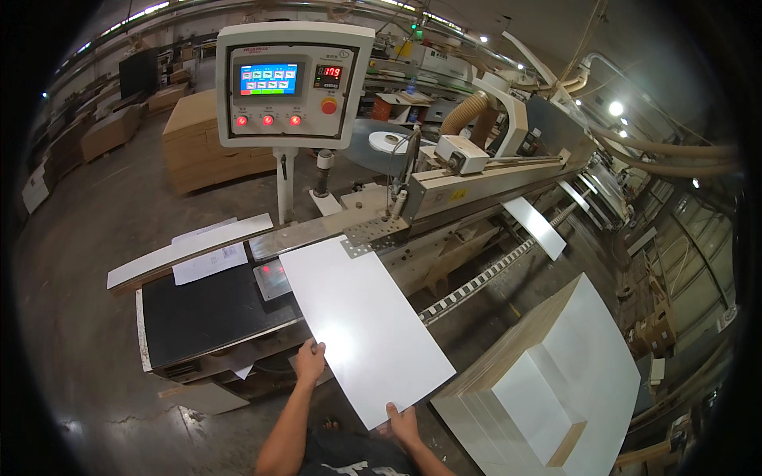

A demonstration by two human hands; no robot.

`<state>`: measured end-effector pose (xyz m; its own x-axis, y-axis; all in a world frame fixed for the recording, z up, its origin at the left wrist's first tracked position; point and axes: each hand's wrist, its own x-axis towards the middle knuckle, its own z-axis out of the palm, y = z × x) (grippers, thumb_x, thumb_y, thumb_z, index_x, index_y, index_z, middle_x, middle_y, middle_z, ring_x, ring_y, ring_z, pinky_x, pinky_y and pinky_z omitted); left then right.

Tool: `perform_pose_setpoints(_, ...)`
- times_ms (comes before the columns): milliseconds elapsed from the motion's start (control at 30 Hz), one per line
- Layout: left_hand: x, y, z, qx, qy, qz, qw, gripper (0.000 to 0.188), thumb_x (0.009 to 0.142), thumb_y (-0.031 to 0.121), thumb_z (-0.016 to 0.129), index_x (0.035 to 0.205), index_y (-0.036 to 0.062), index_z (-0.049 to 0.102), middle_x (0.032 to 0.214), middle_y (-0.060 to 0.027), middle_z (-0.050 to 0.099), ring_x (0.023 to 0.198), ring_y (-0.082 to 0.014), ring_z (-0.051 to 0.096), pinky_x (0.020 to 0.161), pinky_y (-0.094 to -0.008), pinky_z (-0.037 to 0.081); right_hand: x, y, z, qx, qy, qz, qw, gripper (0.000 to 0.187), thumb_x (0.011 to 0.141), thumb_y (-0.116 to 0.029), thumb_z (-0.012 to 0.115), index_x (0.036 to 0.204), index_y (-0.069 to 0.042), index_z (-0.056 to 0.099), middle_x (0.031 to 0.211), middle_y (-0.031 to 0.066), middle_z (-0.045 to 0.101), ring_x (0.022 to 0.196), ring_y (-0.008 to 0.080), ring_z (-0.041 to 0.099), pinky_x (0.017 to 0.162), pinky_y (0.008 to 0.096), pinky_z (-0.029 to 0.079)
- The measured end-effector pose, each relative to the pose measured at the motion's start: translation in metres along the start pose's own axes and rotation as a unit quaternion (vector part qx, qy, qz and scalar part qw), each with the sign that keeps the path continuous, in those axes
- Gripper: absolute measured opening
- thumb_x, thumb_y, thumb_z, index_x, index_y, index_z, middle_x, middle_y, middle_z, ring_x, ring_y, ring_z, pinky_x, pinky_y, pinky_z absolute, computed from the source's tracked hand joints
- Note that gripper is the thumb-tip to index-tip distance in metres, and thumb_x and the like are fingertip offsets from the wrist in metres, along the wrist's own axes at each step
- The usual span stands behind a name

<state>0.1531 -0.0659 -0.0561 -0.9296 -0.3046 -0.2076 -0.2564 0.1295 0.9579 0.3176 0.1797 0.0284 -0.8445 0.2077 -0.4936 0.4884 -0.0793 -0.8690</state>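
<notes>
My left grip (309,363) is closed on the left edge of a white panel (369,325), thumb on top. My right grip (402,426) holds the same panel at its near end, thumb over the upper face. The panel slants away from me, its far end at a perforated metal plate (373,232) on the machine; I cannot tell whether its corner slips under the plate. Just left of the panel is a bench (210,321) with a black top, and between them sits a small metal box (274,281) glowing red. At the bench's far side lie printed sheets (210,263) and a long white strip (190,247). To my right, near, rises a stack of white panels (524,397). Beyond it a chain track (480,282) runs to the far right, another white board (536,228) lying across it. Farther off, left of the machine's long beam (492,189), stands a control box (291,131) with a lit screen.
</notes>
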Motion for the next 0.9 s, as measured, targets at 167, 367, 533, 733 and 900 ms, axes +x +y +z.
perform_pose_setpoints(167,-0.004,0.020,0.007,-0.050,-0.026,-0.031,0.998,0.036,0.093,0.020,0.064,0.117,-0.0065,0.060,0.073,-0.0108,0.067,0.054,-0.0146,0.061,0.052,-0.0300,0.049,0.028,0.039,-0.015,-0.170,0.112,-0.035,0.978,0.057,0.090,-0.028,0.068,0.115,0.016,0.042,0.094,0.0283,0.066,0.078,0.0356,0.071,0.066,0.0431,0.059)
perform_pose_setpoints(367,-0.009,0.051,0.017,-0.128,-0.043,-0.055,0.989,0.019,0.095,0.011,0.062,0.107,-0.0039,0.061,0.074,-0.0031,0.062,0.059,-0.0106,0.058,0.052,-0.0260,0.047,0.053,0.064,-0.036,-0.180,0.119,-0.069,0.974,0.054,0.093,-0.025,0.065,0.119,0.015,0.039,0.099,0.0260,0.063,0.071,0.0314,0.066,0.059,0.0413,0.053)
perform_pose_setpoints(533,0.000,0.057,0.038,-0.120,-0.041,-0.073,0.989,0.013,0.095,0.009,0.062,0.101,-0.0025,0.062,0.073,-0.0016,0.060,0.058,-0.0093,0.057,0.052,-0.0247,0.048,0.055,0.029,-0.044,-0.156,0.130,-0.001,0.979,0.058,0.090,-0.032,0.067,0.115,0.015,0.044,0.106,0.0313,0.064,0.092,0.0395,0.069,0.080,0.0441,0.055)
perform_pose_setpoints(733,0.022,0.073,0.098,-0.123,-0.055,-0.062,0.989,0.011,0.095,0.008,0.063,0.091,-0.0028,0.062,0.069,-0.0012,0.057,0.056,-0.0090,0.056,0.051,-0.0251,0.047,0.069,-0.066,-0.072,-0.132,0.118,-0.007,0.984,0.059,0.094,-0.032,0.063,0.116,0.015,0.036,0.095,0.0284,0.065,0.061,0.0312,0.070,0.054,0.0389,0.056)
perform_pose_setpoints(900,0.028,0.117,0.156,-0.118,-0.077,-0.072,0.987,0.011,0.095,0.005,0.061,0.094,-0.0046,0.064,0.068,0.0006,0.054,0.057,-0.0082,0.052,0.051,-0.0264,0.043,0.108,-0.079,-0.121,-0.134,0.112,0.075,0.982,0.064,0.095,-0.036,0.063,0.117,0.016,0.033,0.077,0.0238,0.065,0.051,0.0263,0.066,0.049,0.0355,0.054)
